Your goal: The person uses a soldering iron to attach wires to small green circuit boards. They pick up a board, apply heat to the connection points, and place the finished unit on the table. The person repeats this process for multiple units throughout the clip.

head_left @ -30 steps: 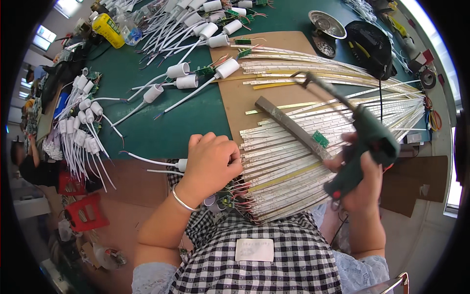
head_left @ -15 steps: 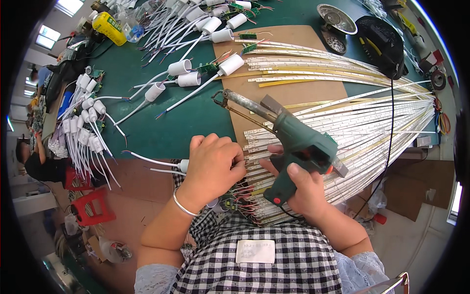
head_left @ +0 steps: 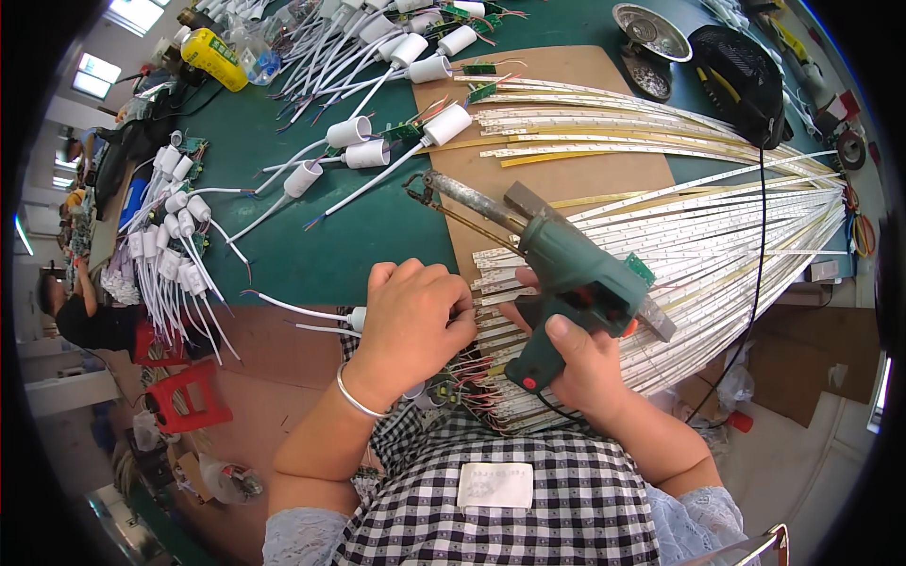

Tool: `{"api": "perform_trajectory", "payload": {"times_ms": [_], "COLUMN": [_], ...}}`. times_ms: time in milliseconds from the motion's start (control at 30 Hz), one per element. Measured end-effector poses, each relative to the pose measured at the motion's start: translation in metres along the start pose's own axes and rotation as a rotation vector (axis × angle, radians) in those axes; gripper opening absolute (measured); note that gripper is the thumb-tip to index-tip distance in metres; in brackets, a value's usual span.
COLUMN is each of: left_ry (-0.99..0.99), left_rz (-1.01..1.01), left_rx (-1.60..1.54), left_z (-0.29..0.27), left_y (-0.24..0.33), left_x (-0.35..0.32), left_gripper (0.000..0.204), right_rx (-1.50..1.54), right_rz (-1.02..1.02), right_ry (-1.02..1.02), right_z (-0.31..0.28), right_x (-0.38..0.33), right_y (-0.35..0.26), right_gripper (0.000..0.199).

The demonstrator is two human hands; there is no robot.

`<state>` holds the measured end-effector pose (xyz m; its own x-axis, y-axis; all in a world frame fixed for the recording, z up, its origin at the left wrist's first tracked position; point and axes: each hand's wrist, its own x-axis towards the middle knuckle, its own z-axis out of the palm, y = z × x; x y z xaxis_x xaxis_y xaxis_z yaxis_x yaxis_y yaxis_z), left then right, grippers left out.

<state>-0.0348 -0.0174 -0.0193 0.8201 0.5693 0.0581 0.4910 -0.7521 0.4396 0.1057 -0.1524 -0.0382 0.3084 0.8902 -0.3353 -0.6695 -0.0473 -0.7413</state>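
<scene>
A dark green soldering gun [head_left: 578, 278] is gripped in my right hand [head_left: 587, 363], its metal tip [head_left: 425, 189] pointing up and left above the strips. My left hand [head_left: 415, 316] is closed just left of the strips, fingers curled down; what they hold, if anything, is hidden. Beside that hand a white cylindrical socket [head_left: 358, 319] with white cable shows partly. Long white LED strips [head_left: 651, 259] fan across the table to the right. Red wires and small circuit boards [head_left: 462, 385] lie at their near ends, below my left hand.
White sockets with cables [head_left: 366, 154] and green boards lie on the green table [head_left: 330, 250], with more bundled at left [head_left: 175, 245]. Beige board [head_left: 566, 80] lies under the strips. A metal dish [head_left: 651, 33], black mesh cap [head_left: 741, 85] and yellow bottle [head_left: 212, 58] stand farther back. A person [head_left: 85, 316] sits far left.
The soldering gun has tilted slightly, its tip shifting a little left. My left hand stays almost where it was, still closed. The whole view has moved slightly.
</scene>
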Motion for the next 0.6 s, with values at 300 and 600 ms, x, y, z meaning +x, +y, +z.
{"api": "perform_trajectory", "payload": {"times_ms": [300,600], "left_ry": [-0.002,-0.005], "left_rz": [0.003,0.014], "left_rx": [0.007,-0.001], "left_z": [0.0005,0.0005], "left_y": [-0.0003,-0.0012], "left_x": [-0.0002,-0.0007], "left_gripper": [0.009,0.009], "right_rx": [-0.002,-0.046], "right_rz": [0.004,-0.008], "right_ry": [-0.007,-0.024], "right_z": [-0.0010,-0.0023], "right_x": [-0.0005,-0.0018], "right_y": [-0.0002,-0.0005], "right_gripper": [0.063,0.063]}}
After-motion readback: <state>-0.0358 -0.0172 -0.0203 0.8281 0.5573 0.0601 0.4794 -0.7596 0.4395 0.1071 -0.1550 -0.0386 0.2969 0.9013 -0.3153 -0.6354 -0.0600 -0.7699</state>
